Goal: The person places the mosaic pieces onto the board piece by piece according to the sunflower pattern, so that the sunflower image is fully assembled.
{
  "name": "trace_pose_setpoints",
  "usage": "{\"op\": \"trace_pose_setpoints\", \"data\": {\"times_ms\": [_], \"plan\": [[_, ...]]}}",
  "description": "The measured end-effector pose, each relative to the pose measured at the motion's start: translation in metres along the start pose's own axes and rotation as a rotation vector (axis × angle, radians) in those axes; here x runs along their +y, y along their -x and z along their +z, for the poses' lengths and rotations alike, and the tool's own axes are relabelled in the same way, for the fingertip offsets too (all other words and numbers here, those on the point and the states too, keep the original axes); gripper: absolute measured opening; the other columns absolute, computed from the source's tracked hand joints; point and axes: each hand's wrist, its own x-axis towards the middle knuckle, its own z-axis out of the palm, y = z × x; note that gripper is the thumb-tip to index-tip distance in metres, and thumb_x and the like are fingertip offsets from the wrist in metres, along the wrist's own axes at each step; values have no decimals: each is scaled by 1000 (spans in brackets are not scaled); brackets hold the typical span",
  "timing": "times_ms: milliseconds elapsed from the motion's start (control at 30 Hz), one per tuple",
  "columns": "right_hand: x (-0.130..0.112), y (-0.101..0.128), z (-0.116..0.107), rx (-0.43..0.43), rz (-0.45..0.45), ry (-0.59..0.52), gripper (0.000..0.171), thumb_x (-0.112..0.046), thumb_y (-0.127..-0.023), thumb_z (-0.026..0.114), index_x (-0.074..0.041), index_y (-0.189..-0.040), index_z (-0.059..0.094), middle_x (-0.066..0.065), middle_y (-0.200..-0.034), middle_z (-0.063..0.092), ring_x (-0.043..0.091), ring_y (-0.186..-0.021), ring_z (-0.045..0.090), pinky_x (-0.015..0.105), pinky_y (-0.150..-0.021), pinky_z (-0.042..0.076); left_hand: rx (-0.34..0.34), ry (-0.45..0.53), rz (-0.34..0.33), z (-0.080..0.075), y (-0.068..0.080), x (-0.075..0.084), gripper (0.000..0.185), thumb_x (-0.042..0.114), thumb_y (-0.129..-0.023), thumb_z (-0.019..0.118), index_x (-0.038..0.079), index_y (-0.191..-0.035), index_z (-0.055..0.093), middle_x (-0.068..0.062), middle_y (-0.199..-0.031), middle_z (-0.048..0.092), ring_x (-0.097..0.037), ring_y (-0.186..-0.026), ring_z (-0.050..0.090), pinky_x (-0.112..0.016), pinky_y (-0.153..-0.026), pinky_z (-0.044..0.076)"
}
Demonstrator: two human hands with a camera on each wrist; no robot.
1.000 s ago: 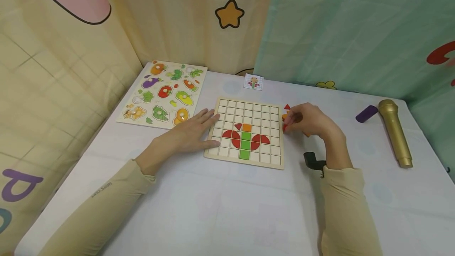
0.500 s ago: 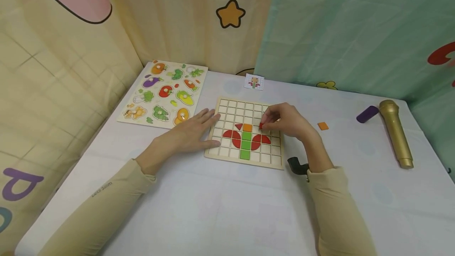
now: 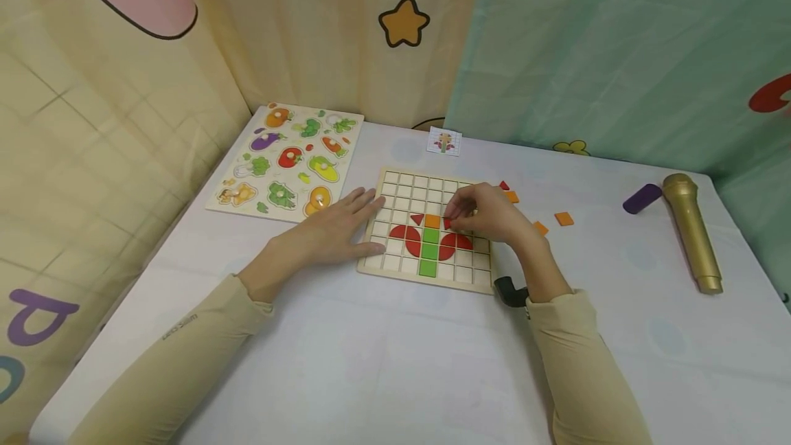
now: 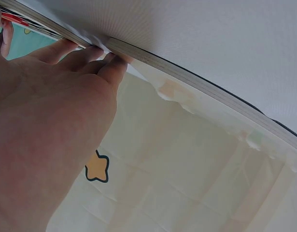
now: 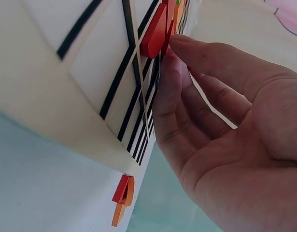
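The right hand [image 3: 485, 215] pinches a flat red triangle [image 3: 448, 223] over the wooden grid board [image 3: 395, 263]. The left hand [image 3: 327, 232] lies flat, fingers straight, against the board's edge.

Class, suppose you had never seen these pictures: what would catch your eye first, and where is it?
Mid-table, a wooden grid board shows a red, orange and green tile figure. The right hand pinches a red piece at the board beside the orange tile, while the left hand lies flat against the board's left edge. A gold microphone lies far right.

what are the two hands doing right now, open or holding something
Left hand: open, fingers flat, pressing the left edge of the grid board.
Right hand: pinching a red piece at the board.
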Motion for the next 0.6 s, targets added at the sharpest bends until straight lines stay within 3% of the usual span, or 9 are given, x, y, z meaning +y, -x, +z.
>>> {"op": "trace_pose_setpoints", "data": {"times_ms": [600], "plan": [[2,1,-2,51,-32,-6,18,-1,-90,79,-5,-107,76,10,-100,73,25,-95,65,37,-86,54,-10,3,-10,-2,0,2,96,65,-100,58,15,-170,17,-10,-178,11,-34,-165,7,-51,-132,19]]}}
